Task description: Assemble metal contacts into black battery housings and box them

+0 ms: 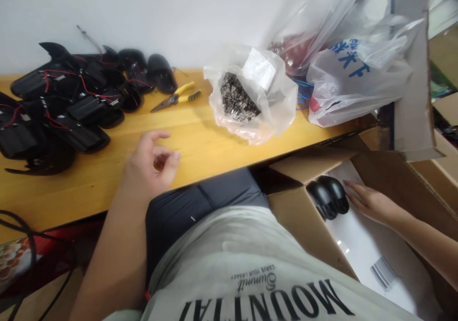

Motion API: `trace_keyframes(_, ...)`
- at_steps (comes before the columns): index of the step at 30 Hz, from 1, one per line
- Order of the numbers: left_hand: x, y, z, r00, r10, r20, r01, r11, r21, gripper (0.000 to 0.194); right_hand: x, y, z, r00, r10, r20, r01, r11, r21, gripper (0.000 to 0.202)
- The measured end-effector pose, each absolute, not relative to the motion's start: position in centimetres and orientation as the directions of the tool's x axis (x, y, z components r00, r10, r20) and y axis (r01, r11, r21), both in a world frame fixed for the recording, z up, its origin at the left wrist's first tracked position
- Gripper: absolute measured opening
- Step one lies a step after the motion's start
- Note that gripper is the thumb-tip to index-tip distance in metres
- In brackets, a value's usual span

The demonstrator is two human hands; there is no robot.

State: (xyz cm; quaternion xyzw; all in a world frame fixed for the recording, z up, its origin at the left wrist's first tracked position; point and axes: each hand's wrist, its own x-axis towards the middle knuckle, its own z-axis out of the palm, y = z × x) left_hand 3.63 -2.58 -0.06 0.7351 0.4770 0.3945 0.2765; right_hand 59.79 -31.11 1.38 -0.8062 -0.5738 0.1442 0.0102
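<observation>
My left hand (152, 163) hovers at or rests on the front of the yellow wooden table (200, 154), fingers loosely curled, thumb and forefinger apart, nothing between them. On the right, my right hand (374, 202) reaches into a cardboard box (291, 216) with its fingers stretched out. Its fingertips are beside two glossy black rounded shells (327, 197) lying on a white package with a barcode (382, 272). Whether they touch the shells I cannot tell. Several black plastic housings with red wires (86, 104) are heaped at the table's left.
Yellow-handled pliers (177, 97) lie near the housings. An open plastic bag (279, 111) holds small dark metallic pieces (238, 99). A white carrier bag with blue writing (358, 82) stands at the right end. Black cables (30, 237) hang at lower left.
</observation>
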Motion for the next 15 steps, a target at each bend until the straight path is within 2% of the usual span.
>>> trace_keyframes(3, 3.4, -2.5, -0.1, 0.269, 0.902, 0.338, 0.468, -0.429, 0.772, 0.046, 58.3, -30.9, 0.2, 0.358, 0.918, -0.169, 0.904, -0.386, -0.182, 0.027)
trace_keyframes(9, 3.1, -2.2, -0.7, 0.299, 0.894, 0.334, 0.347, -0.428, 0.834, 0.06, 56.7, -29.3, -2.3, 0.399, 0.914, -0.069, 0.896, -0.405, -0.181, 0.025)
trace_keyframes(12, 2.8, -2.5, -0.8, 0.3, 0.892, 0.338, 0.337, -0.431, 0.837, 0.063, 56.6, -27.7, -1.0, 0.379, 0.924, -0.044, 0.908, -0.38, -0.176, 0.023)
trace_keyframes(15, 2.2, -3.5, 0.1, 0.171, 0.885, 0.432, 0.33, -0.465, 0.822, 0.063, 56.0, -25.5, 2.6, 0.392, 0.92, -0.021, 0.913, -0.392, -0.117, 0.02)
